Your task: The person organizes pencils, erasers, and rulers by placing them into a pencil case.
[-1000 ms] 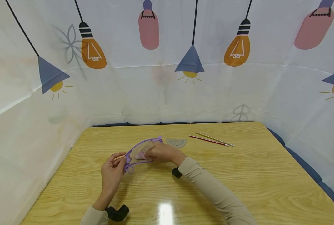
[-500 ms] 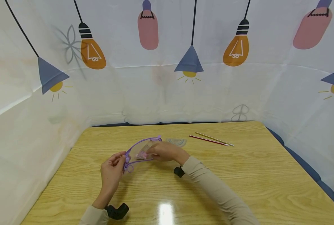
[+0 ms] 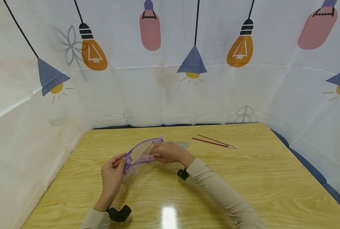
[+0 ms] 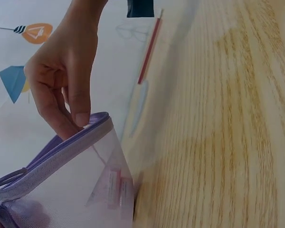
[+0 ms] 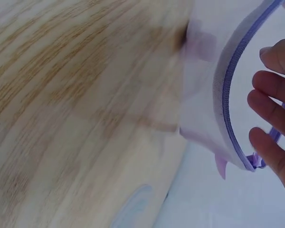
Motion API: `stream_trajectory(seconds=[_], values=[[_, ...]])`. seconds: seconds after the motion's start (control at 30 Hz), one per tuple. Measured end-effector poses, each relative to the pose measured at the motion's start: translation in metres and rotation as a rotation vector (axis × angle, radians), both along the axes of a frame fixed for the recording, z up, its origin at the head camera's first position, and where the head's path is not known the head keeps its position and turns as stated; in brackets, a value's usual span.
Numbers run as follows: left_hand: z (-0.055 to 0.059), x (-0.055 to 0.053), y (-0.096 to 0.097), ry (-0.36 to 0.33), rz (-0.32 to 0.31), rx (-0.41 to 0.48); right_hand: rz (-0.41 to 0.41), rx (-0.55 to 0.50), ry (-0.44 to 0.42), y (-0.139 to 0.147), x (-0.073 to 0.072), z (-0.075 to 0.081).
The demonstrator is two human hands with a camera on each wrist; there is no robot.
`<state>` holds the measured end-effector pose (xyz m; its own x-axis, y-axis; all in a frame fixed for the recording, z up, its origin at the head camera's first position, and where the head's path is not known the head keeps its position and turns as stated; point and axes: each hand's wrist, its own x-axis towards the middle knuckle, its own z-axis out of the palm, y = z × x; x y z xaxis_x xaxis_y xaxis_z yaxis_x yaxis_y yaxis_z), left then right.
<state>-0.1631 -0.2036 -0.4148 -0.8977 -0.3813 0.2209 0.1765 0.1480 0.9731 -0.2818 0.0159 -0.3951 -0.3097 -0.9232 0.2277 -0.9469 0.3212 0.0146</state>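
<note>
A see-through mesh zipper pouch [image 3: 141, 143] with purple trim is held above the table, its zipped mouth spread apart. My left hand [image 3: 112, 173] pinches the pouch's left end, where a purple ring hangs. At the mouth, my right hand [image 3: 170, 152] has its fingertips just inside the rim. In the right wrist view those fingers [image 5: 270, 109] are loosely spread, with nothing seen between them. Through the mesh in the left wrist view show pink-and-white blocks like erasers [image 4: 114, 187] and a clear triangular piece [image 4: 99, 184], low in the pouch.
A clear protractor [image 3: 184, 144] lies behind my right hand, partly hidden by it. Further right, a red pencil [image 3: 211, 142] and a gold pencil [image 3: 217, 141] lie on the wooden table [image 3: 230, 184]. A printed cloth [image 3: 170, 95] hangs behind the table.
My right hand has drawn back slightly to the right and up toward the pouch's rim. More of the pink contents shows. The pouch has shifted a little left with my left hand.
</note>
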Motion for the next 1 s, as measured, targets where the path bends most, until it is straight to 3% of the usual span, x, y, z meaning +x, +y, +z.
stream_trajectory(seconds=[0.4,1.0], values=[[0.002,-0.002,0.000,-0.038,0.021,0.040,-0.080,-0.042,-0.033,0.013,0.006,0.012],[0.001,-0.005,-0.001,-0.021,0.034,0.128,-0.154,-0.194,-0.095,0.040,0.011,0.039]])
